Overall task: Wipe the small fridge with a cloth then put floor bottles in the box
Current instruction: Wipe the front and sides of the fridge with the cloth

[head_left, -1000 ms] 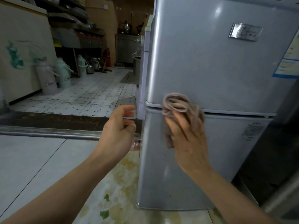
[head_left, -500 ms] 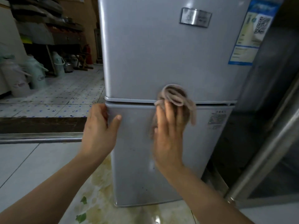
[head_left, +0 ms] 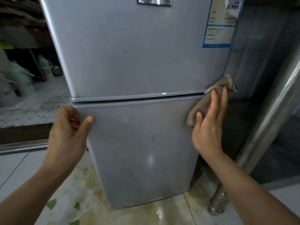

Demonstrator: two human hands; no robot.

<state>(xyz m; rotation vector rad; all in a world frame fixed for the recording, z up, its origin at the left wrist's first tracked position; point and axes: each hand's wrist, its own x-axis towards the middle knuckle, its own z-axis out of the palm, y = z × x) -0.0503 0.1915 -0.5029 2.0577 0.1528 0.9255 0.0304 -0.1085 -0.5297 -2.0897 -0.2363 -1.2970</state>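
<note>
step: small fridge (head_left: 138, 65) is being wiped | cloth (head_left: 206, 101) at 3 o'clock, being pressed flat on the lower door's right edge by right hand (head_left: 209, 127), fingers straight | left hand (head_left: 68, 135) at 9 o'clock, curled round the left edge | advice: specks at 6 o'clock are best being rubbed firmly, fridge braced

Small silver two-door fridge (head_left: 138, 62) upright, lower door speckled; crumpled brown cloth (head_left: 203, 104) at right edge

on the fridge (head_left: 129, 54) in front of you, nothing can truly be read. its upper door carries a blue-bordered label (head_left: 220, 23) at the top right with a qr code (head_left: 233, 3) and blurred lines of print, and a silver badge (head_left: 154, 1) at top centre, its lettering illegible.
</note>
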